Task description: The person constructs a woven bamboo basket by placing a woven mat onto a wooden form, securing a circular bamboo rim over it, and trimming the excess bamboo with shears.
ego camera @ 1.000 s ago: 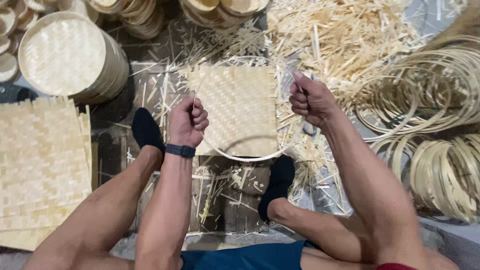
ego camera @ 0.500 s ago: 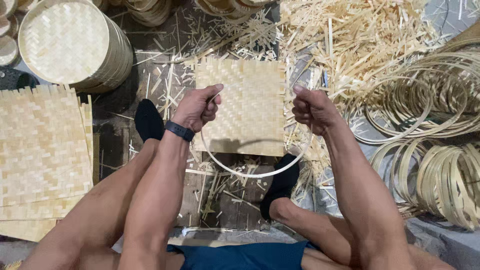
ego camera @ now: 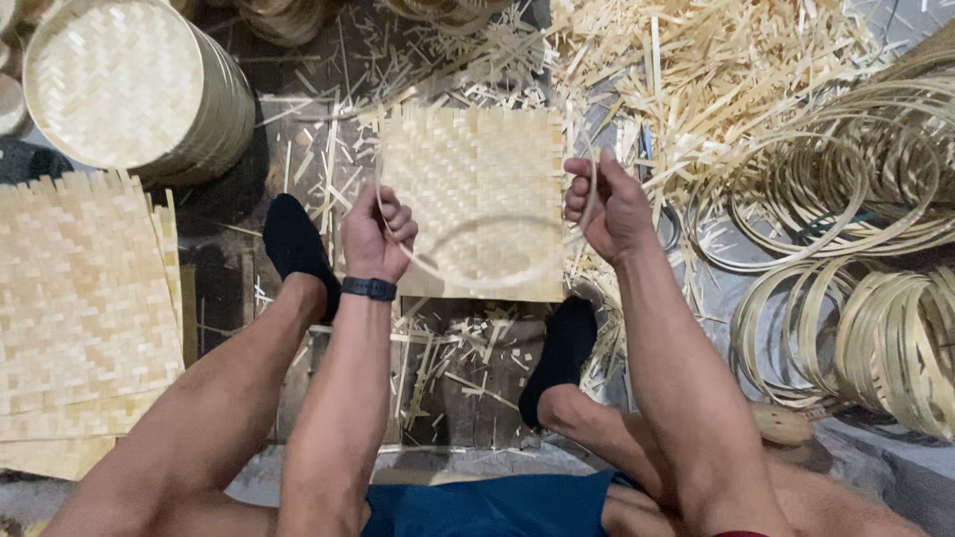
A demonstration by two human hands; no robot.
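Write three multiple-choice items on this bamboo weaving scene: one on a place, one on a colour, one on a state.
1. Where does the stack of square woven mats lie?
A. at the left edge of the view
B. at the top right
C. under the right foot

2. What colour are the socks?
A. white
B. black
C. red

3. How is the thin bamboo hoop held?
A. flat on the floor, untouched
B. in the left hand alone
C. between the left hand and the right hand, above a single woven mat

Answers: 1 A, the pile fills the left edge; 2 B, both feet look black; 3 C, each hand grips one side of the hoop.
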